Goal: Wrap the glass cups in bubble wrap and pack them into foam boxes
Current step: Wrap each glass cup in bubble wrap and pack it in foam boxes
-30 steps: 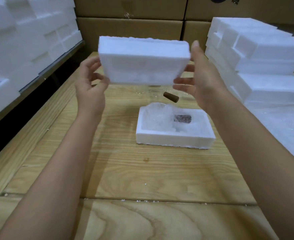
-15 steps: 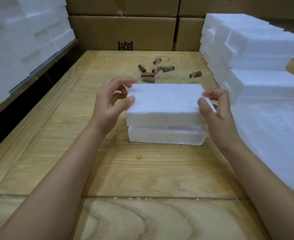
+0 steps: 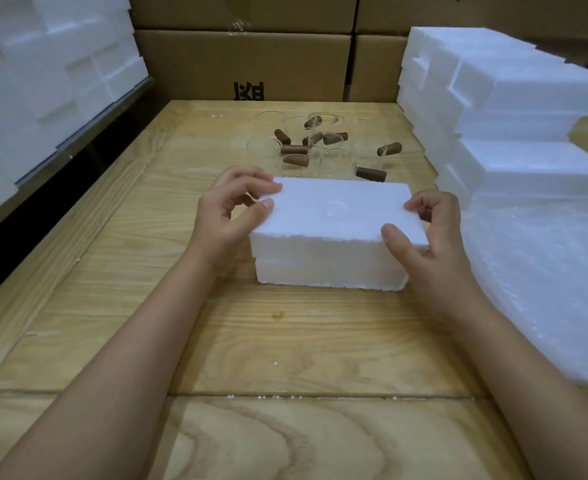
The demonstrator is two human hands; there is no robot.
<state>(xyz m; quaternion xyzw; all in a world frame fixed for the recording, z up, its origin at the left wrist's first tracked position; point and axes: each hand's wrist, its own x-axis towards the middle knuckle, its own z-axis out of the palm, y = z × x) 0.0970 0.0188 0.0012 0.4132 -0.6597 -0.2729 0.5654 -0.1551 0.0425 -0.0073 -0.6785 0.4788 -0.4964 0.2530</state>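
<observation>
Head view looks down on a wooden table (image 3: 251, 341) with a white foam box (image 3: 327, 258) standing near its middle. The box is in two halves, and the lid (image 3: 337, 209) sits on the base (image 3: 327, 277). A thin seam runs between them along the front face, and the edges line up closely. The base rests flat on the wood.

Both hands are on the lid, one at each short end. The left hand (image 3: 230, 216) has curled fingers. Its thumb presses the near left corner and its forefinger lies over the top edge at the far left corner, so it pinches that end. The other fingers are bent behind and partly hidden. The right hand (image 3: 431, 244) is set the same way. Its thumb lies against the front face near the right corner, and its bent fingers hook over the top at the right end. Neither hand is spread flat. Each closes lightly around the foam, with a gap between palm and box.

Behind the box is a cluster of clear glass cups (image 3: 323, 147), with brown cylinders (image 3: 294, 148) lying among them. They are apart from the box and unwrapped. Whatever is inside the box is hidden.

Bubble wrap (image 3: 541, 271) is spread along the right edge of the table, just beside the right hand. Foam pieces (image 3: 514, 98) are stacked beyond it, more foam (image 3: 43, 81) is piled at the left, and cartons (image 3: 244, 60) stand at the back.
</observation>
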